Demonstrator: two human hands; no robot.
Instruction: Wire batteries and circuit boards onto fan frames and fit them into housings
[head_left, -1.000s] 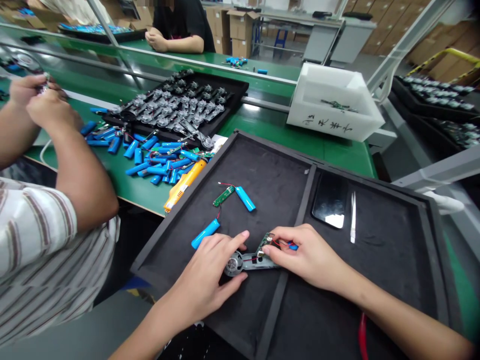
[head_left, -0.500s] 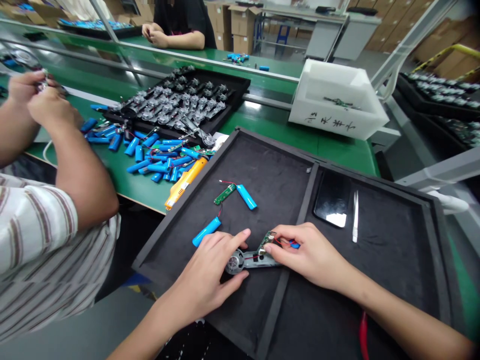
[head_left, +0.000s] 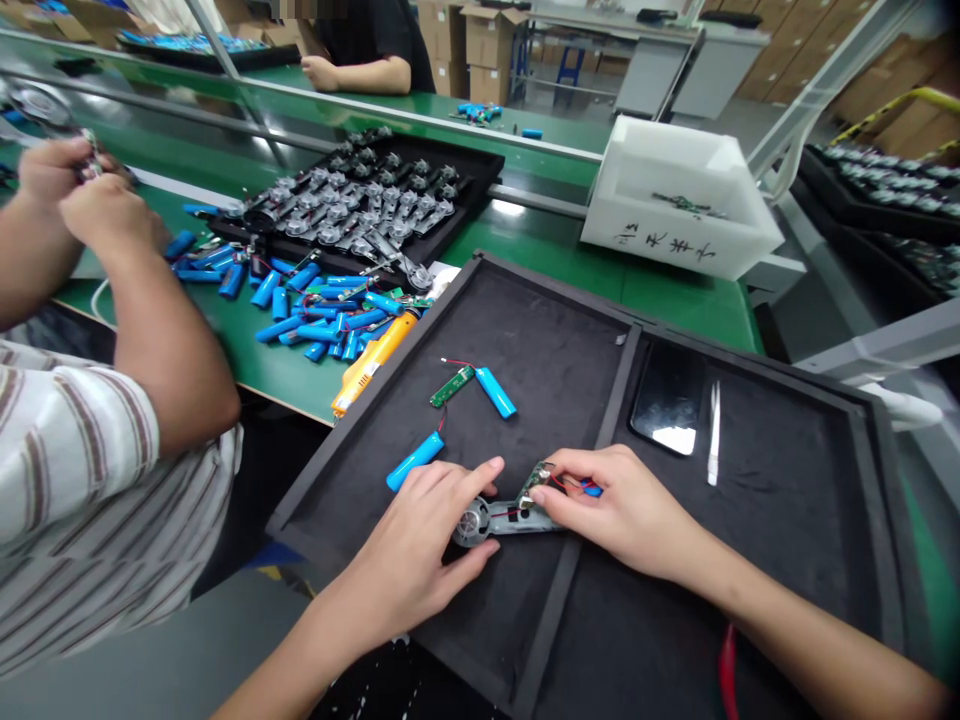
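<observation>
My left hand [head_left: 431, 545] curls around the round fan end of a grey plastic housing [head_left: 499, 518], thumb on the near side and fingers on the far side. Between the thumb and fingers of my right hand [head_left: 619, 505] is a small green circuit board [head_left: 535, 484], tilted over the housing's handle. Red wires run from the board, and a blue battery [head_left: 591, 487] shows partly behind my right fingers. Farther up the black tray [head_left: 540, 330] lie another circuit board [head_left: 452, 387] and two blue batteries, one upper [head_left: 496, 392] and one lower [head_left: 415, 461].
A phone [head_left: 664, 398] and white tweezers [head_left: 714, 435] lie in the tray's right compartment. Beyond it stands a white bin [head_left: 679, 215]. Leftward are a yellow electric screwdriver [head_left: 373, 365], piled blue batteries [head_left: 330, 315] and a tray of housings [head_left: 480, 165]. A co-worker's arm [head_left: 169, 325] is at left.
My hands, the housing and the circuit board hold nearly the same pose. The view has shifted slightly. Across the bench, a person's hands have moved apart.
</observation>
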